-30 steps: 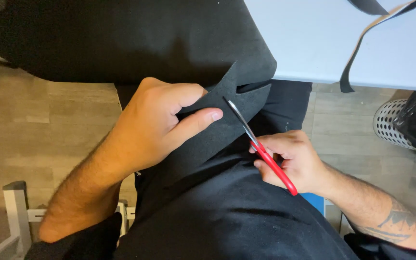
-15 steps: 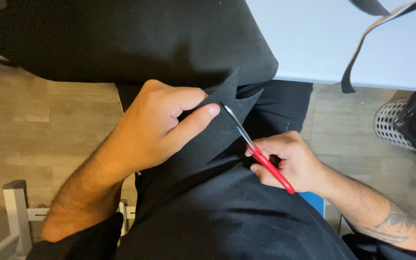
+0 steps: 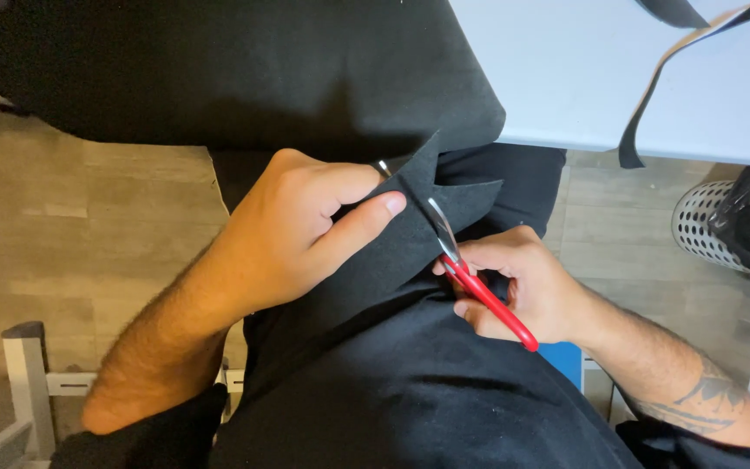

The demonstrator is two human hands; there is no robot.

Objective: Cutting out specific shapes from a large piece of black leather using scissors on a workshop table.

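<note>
Left hand [image 3: 292,230] fingers pinch folded black fabric [image 3: 392,252] over lap, below tabletop [image 3: 566,78] edge. Right hand [image 3: 523,282] fingers grip red-handled scissors [image 3: 466,269], blades in fabric.

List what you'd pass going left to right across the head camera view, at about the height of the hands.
Wood-look floor → left hand pinching the black fabric → red-handled scissors → right hand → white perforated bin.
</note>
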